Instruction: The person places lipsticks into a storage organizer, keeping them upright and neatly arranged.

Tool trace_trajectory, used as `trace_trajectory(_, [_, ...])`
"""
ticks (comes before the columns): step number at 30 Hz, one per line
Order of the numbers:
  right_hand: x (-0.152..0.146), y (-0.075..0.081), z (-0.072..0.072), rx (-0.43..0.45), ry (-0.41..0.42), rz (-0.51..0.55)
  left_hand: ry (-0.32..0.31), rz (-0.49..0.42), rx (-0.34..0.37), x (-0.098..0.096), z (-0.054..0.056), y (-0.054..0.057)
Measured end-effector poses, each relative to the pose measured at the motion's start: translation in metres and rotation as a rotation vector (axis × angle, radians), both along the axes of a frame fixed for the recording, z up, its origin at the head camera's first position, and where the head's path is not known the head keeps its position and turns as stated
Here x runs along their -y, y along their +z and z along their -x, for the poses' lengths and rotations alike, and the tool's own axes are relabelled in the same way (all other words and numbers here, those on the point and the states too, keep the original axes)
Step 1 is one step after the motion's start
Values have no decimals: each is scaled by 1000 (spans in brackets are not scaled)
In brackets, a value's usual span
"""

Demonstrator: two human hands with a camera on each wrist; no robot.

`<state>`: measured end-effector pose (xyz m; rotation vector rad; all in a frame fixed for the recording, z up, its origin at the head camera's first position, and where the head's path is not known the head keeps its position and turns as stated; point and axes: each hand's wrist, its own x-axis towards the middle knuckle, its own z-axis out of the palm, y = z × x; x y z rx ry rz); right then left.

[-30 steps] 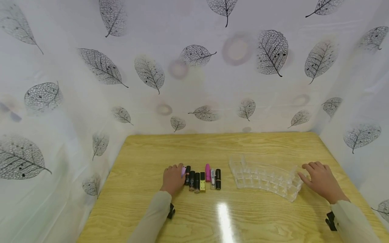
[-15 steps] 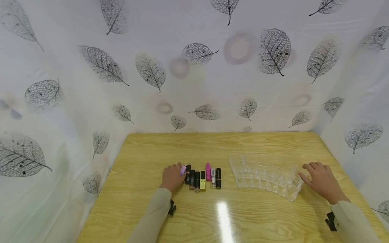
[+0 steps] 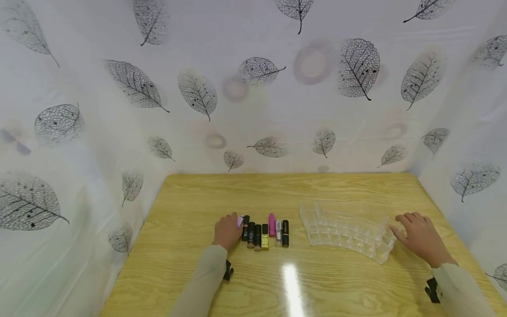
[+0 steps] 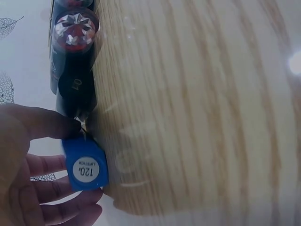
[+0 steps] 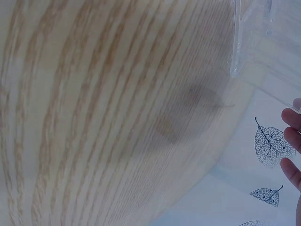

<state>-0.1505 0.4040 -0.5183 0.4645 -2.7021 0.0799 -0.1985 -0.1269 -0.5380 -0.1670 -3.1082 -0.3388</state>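
Note:
My left hand (image 3: 227, 231) is at the left end of a row of lipsticks. Between its thumb and fingers it holds a square-ended lipstick (image 4: 85, 165), blue in the left wrist view and lilac in the head view, labelled 120. Beside that lies a dark lipstick (image 4: 76, 87). Further along are black tubes (image 3: 251, 234), a yellow one with a black cap (image 3: 265, 237), a bright pink one (image 3: 272, 225) and a clear one (image 3: 278, 232). My right hand (image 3: 421, 237), fingers loosely bent, is at the right end of a clear plastic organizer (image 3: 344, 231); contact cannot be told.
The wood-grain table (image 3: 206, 193) carries the row and the organizer. A leaf-patterned white curtain (image 3: 253, 119) stands behind it and along both sides. A bright glare streak (image 3: 293, 286) lies on the front of the tabletop.
My left hand has shifted very slightly toward the row with the lipstick. The right hand and the organizer stay where they were; the head view has moved a little.

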Motion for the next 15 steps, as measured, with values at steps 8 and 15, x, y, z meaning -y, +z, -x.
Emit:
trace_trajectory(8, [0,-1,-1,24,-6,6,42,-9,-5,-5,-1,4])
trace_trajectory(15, [0,-1,0,34,-12,6,56,-29,-16,-4,-1,0])
